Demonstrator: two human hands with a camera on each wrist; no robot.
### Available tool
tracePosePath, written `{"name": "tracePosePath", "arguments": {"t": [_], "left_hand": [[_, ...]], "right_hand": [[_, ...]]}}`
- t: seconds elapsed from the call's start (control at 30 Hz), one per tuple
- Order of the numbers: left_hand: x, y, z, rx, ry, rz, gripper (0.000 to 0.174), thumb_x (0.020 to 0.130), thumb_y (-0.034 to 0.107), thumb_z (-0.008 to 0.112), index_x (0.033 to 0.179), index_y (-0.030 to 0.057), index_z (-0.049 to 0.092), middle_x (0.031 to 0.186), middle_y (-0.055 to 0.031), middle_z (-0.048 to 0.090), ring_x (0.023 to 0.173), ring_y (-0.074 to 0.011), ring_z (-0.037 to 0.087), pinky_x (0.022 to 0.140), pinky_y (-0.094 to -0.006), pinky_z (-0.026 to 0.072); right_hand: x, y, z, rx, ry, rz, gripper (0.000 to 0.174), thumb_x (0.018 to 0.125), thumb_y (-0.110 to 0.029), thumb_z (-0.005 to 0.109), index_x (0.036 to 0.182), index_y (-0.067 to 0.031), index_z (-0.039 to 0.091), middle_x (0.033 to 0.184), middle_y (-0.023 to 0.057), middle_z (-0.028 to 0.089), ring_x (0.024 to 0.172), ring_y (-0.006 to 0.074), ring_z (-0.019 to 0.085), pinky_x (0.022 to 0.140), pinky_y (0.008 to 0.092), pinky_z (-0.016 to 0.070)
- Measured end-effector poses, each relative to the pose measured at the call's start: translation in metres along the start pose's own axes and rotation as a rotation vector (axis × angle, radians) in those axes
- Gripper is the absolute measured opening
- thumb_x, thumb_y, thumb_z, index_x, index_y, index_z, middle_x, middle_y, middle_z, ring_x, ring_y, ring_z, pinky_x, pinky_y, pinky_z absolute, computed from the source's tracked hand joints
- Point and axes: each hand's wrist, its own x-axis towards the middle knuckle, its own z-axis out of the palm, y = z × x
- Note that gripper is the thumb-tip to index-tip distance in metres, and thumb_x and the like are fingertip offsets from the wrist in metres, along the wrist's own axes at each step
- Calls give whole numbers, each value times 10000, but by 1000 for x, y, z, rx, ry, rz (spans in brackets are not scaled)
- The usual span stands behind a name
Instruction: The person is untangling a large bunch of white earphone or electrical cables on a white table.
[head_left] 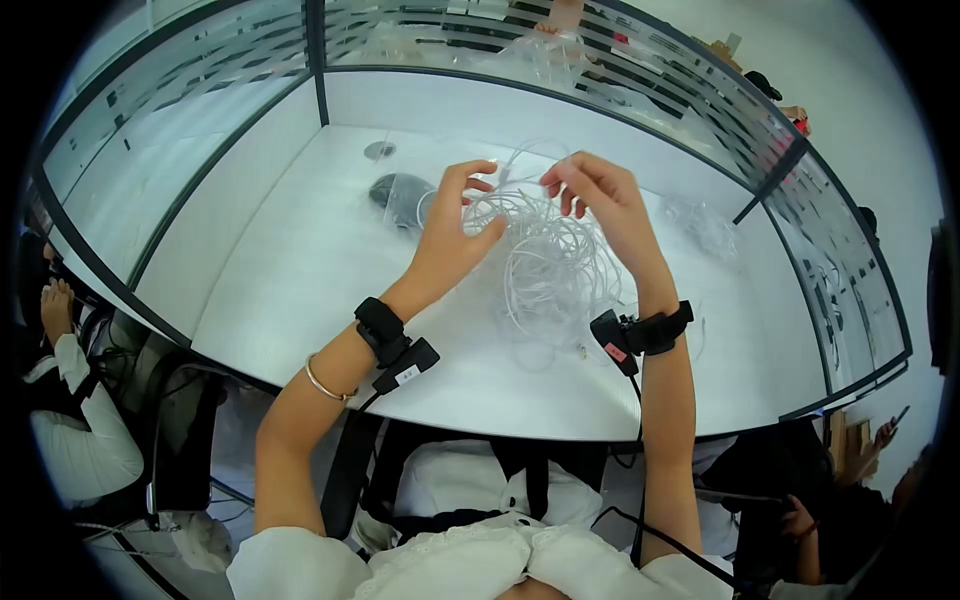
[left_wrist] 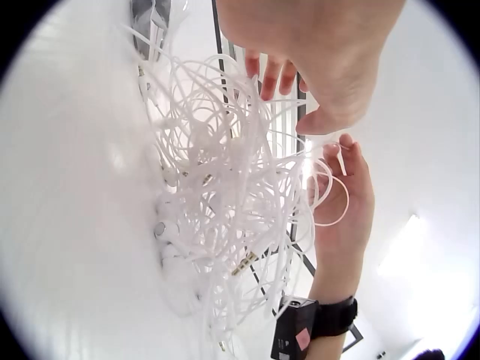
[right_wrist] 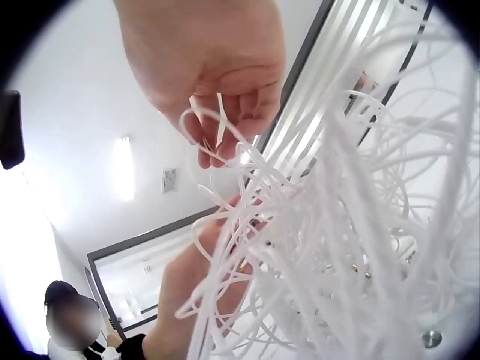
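A cable tangle (head_left: pixel 560 255) is blocking the middle of the surface (head_left: pixel 290 280), while a dark object (head_left: pixel 381 188) is obstructing the way left of it and a plastic bag (head_left: pixel 706 226) is crowding the back right corner. Free room is running along the left edge.

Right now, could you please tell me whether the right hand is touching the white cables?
Touching: the right wrist view shows the right hand pinching a strand of the white cables between its thumb and fingers.
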Motion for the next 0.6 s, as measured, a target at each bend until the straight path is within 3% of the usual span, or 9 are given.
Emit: {"name": "tracePosePath", "arguments": {"t": [0.03,0.1,0.13,0.2,0.3,0.43,0.6], "left_hand": [[-1,3,0,-79,-58,-32,557,823,112,681,1308,66,412,1222,-60,533,1043,-181,547,893,-333,406],[0,3,0,-121,-53,-70,401,886,145,634,1253,48,505,1119,-61,621,973,-157,592,872,-314,415],[0,5,-2,-93,-70,-103,342,906,146,611,1222,44,533,1061,-55,643,945,-151,603,855,-305,423],[0,3,-2,-168,-90,-202,205,974,160,524,1090,14,610,893,-56,688,848,-131,631,774,-263,448],[0,-2,-3,-446,-85,-277,212,991,161,508,1080,-8,599,914,-88,693,815,-135,642,746,-248,459],[1,0,-3,-470,-87,-263,220,992,161,510,1060,-29,597,950,-128,694,845,-164,665,768,-265,490],[1,2,-2,-484,-84,-261,119,912,31,594,1016,-22,616,958,-102,664,878,-161,656,824,-295,514]], "right_hand": [[-2,4,5,29,-14,25,247,952,-251,542,915,-47,676,786,-9,613,680,69,527,610,213,386],[-4,10,12,86,-39,65,237,947,-249,552,933,-48,676,791,-9,611,695,74,534,625,218,400],[-6,7,13,74,-67,65,208,928,-204,568,1040,-50,653,856,-4,614,748,86,545,664,232,427],[-11,13,17,76,39,4,233,910,-163,570,1109,-55,625,914,4,613,780,91,549,684,239,439],[-20,32,18,17,107,27,329,878,-107,566,1206,-87,579,1018,22,611,864,102,562,715,241,453],[-32,41,25,-102,73,45,322,868,-127,592,1189,-108,604,1076,25,623,927,133,578,792,272,461],[-37,34,29,-155,44,-25,277,845,-162,638,1118,-115,648,1110,23,639,955,177,590,842,320,459]]}}
